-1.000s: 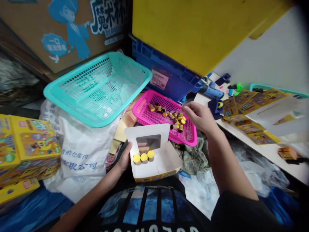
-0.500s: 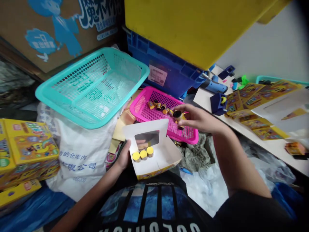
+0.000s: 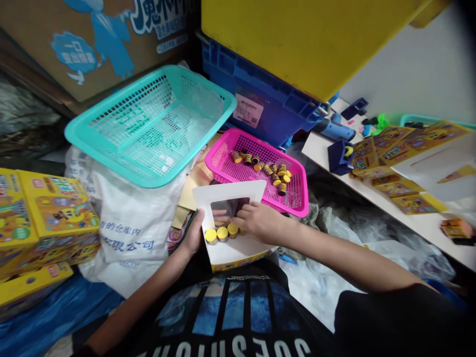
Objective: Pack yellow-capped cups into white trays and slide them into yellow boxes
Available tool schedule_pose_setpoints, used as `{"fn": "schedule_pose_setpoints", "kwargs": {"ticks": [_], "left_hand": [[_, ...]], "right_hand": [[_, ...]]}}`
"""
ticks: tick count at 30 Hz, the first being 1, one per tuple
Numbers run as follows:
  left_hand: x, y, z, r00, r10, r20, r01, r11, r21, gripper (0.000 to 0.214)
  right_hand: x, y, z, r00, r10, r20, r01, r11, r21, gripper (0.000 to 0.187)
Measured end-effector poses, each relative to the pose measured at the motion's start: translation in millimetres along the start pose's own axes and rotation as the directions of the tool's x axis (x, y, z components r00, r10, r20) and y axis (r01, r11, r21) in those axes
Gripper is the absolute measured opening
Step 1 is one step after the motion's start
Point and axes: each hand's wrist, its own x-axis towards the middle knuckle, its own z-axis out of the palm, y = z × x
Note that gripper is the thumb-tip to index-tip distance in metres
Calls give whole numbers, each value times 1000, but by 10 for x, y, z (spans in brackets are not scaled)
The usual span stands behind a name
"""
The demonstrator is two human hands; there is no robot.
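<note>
My left hand [image 3: 193, 233] grips the side of an open white cardboard box [image 3: 229, 192], and its fingers show through the box lid's window. Three small canisters with yellow lids [image 3: 222, 233] stand in a row inside the box. My right hand [image 3: 260, 223] is at the end of that row, with its fingers closed and touching the box's inside. Its fingertips hide whatever they hold. Several more small canisters [image 3: 267, 170] lie scattered in a pink plastic mesh basket [image 3: 293, 186] just beyond the box.
A turquoise mesh basket [image 3: 148, 126] rests on a white woven sack [image 3: 126, 233]. Yellow printed boxes [image 3: 55, 213] are stacked at the left. A blue crate [image 3: 253, 109] with a yellow lid [image 3: 305, 34] stands behind. A white shelf [image 3: 334, 158] at the right holds printed yellow cards [image 3: 399, 161].
My right hand has moved down and left from above the pink basket to the box, carrying the canister it held earlier. The left hand still grips the box.
</note>
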Motion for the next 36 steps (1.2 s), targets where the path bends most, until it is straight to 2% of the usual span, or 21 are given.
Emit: {"fn": "schedule_pose_setpoints", "kwargs": {"ticks": [2,3,4,5,6,8,9,10,11,12,15,17,19,23,25,27,29,31,34,36], "left_hand": [[-2,-15,-25,1000,-2,-3,2,1000,2,69],[1,-22,-41,1000,-7,-4,7,1000,2,70],[6,-29,-58,1000,-15,-6,15,1000,3,71],[13,-34,-75,1000,-27,-7,27,1000,5,72],[22,-38,-91,999,-38,-11,38,999,8,74],[44,-42,-112,999,-48,-24,48,999,13,77],[54,-40,-115,999,-46,-25,46,999,16,77],[64,-36,-114,999,-40,-21,40,999,17,77],[72,-30,-108,999,-29,-12,29,999,16,76],[78,-23,-100,1000,-19,0,19,1000,15,75],[87,-2,-72,1000,-4,16,4,1000,7,74],[90,7,-63,1000,-4,10,4,1000,1,74],[92,11,-62,1000,-10,8,10,1000,-4,75],[97,24,-79,1000,-16,7,16,1000,-7,80],[98,41,-92,1000,-10,-21,10,1000,9,84],[97,66,-102,999,2,-52,0,999,33,89],[88,96,-103,998,12,-55,-9,998,57,90],[70,124,-95,999,20,-35,-18,997,72,89],[31,142,-76,999,32,-7,-31,997,76,87],[7,136,-68,999,39,5,-39,997,62,85]], "right_hand": [[-141,71,-173,994,7,-112,5,995,104,28],[-232,145,-274,981,55,-185,-27,987,156,28],[-324,247,-370,956,148,-253,-100,976,194,28],[-408,376,-449,913,282,-294,-225,951,213,31],[-475,527,-504,852,442,-282,-393,894,213,35],[-538,857,-514,680,721,-137,-706,693,145,37],[-530,1012,-466,595,803,-37,-798,596,94,33],[-499,1146,-386,534,844,56,-845,532,51,27],[-449,1251,-283,503,855,125,-863,504,30,23],[-387,1323,-166,495,854,163,-867,497,27,26],[-204,1376,157,488,854,179,-872,486,58,52],[-141,1347,260,503,847,170,-864,493,100,56],[-155,1320,235,542,825,159,-839,520,159,51],[-404,1181,-118,637,765,98,-749,583,314,35],[-562,983,-344,717,697,-23,-607,640,472,37],[-653,698,-530,805,568,-173,-396,730,557,37],[-625,386,-627,886,403,-229,-266,847,460,32],[-478,129,-611,950,268,-162,-228,946,231,23],[-166,-60,-427,984,176,-18,-177,980,-91,16],[-10,-86,-279,985,170,25,-161,965,-206,21]]}}
